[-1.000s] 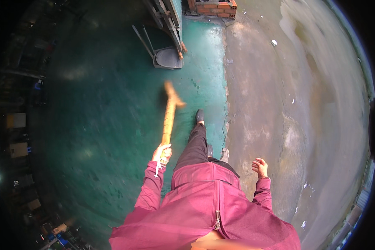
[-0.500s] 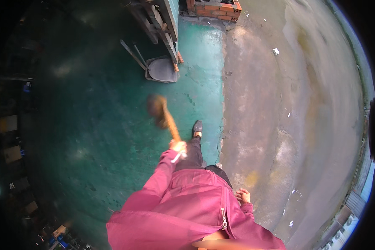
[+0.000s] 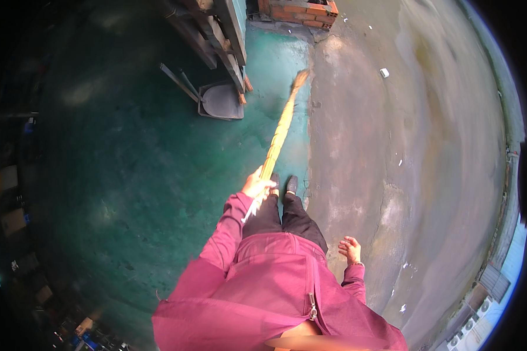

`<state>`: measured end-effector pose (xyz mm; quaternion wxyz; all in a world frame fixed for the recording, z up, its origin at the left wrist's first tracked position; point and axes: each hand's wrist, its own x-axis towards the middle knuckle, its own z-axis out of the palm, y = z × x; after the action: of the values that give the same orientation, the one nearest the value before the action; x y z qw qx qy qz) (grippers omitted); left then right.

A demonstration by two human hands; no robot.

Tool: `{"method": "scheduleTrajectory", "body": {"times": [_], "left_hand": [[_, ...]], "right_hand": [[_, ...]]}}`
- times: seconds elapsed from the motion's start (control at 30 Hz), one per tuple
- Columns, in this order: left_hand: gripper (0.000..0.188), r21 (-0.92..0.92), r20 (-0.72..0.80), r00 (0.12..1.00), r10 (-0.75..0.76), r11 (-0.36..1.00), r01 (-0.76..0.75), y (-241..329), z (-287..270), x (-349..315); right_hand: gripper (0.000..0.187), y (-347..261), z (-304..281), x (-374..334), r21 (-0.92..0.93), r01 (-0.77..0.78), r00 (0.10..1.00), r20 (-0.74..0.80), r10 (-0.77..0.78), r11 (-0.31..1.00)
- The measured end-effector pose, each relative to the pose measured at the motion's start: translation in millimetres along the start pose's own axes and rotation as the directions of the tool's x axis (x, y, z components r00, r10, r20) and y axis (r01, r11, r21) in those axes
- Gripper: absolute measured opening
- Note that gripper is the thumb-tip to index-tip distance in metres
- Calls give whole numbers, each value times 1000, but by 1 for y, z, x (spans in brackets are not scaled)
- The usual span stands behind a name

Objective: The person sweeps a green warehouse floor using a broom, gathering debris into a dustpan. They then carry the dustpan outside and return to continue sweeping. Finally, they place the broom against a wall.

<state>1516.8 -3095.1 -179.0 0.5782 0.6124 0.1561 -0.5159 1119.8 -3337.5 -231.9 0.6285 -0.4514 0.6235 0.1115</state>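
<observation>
My left hand (image 3: pixel 257 185) is wrapped round the near end of a straw broom (image 3: pixel 280 131). The broom is long, narrow and yellow with darker bands, and its brown, brushy tip points away from me. That tip is over the green floor, close to where the green meets the bare concrete; whether it touches the ground I cannot tell. My right hand (image 3: pixel 350 250) hangs beside my hip, over the concrete, with its fingers loosely apart and holding nothing. Both my feet, in dark shoes (image 3: pixel 291 184), stand side by side just beyond the left hand.
A grey dustpan (image 3: pixel 223 100) with long handles lies ahead to the left, against leaning boards (image 3: pixel 231 44). Farther ahead stands a red brick box (image 3: pixel 301 13). Green floor (image 3: pixel 140 175) spreads left, concrete (image 3: pixel 351 152) right. A small white object (image 3: pixel 384 73) and scraps dot the concrete.
The broom has swung to the right and away from me, its tip going from the left floor to near the concrete edge. My trailing foot has come up beside the other.
</observation>
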Motion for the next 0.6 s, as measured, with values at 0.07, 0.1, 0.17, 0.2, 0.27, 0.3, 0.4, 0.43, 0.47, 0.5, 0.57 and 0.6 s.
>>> {"method": "scheduleTrajectory", "body": {"times": [0.07, 0.1, 0.17, 0.2, 0.27, 0.3, 0.4, 0.43, 0.47, 0.5, 0.57, 0.6], "left_hand": [[87, 117, -195, 981, 16, 993, 7, -12, 5, -3], [85, 35, -246, 969, -30, 999, 39, -18, 10, 2], [82, -110, -346, 934, -88, 993, 53, -28, 24, 23], [75, -120, -399, 914, -71, 993, 25, -28, 33, 41], [61, -68, -454, 890, -47, 997, 18, -20, 54, 88], [54, -8, -459, 887, -45, 999, 47, -12, 65, 112], [12, 15, -34, 999, -34, 999, 34, 17, 64, 162], [14, 116, 63, 989, -133, 985, 126, 31, 56, 174], [15, -19, 110, 983, -147, 988, 150, 45, 43, 180], [17, -125, 155, 979, -133, 980, 153, 53, 34, 181], [27, -319, 348, 931, -114, 919, 232, 60, 27, 164], [24, -399, 483, 863, -147, 840, 367, 62, 23, 151]], "right_hand": [[30, 7, -3, 7, 24, -50, 999, 4, 50, 998], [29, 10, -4, 9, 20, -67, 998, -10, 67, 998], [30, 15, -5, 13, 37, -111, 994, 13, 110, 993], [30, 15, -4, 14, 41, -126, 992, 19, 126, 991], [31, 12, -5, 14, 50, -149, 988, 36, 147, 988], [31, 8, -6, 15, 44, -168, 986, 12, 168, 985], [32, -11, -17, 16, -9, -83, 996, 33, 83, 997], [32, -20, -23, 19, -20, -66, 997, 43, 67, 998], [32, -28, -30, 23, -51, -66, 997, 33, 68, 997], [32, -38, -38, 28, -82, -61, 997, 33, 64, 995], [33, -56, -56, 40, -97, -60, 998, 17, 62, 994], [33, -66, -64, 49, -82, -65, 998, 8, 66, 995]]}}
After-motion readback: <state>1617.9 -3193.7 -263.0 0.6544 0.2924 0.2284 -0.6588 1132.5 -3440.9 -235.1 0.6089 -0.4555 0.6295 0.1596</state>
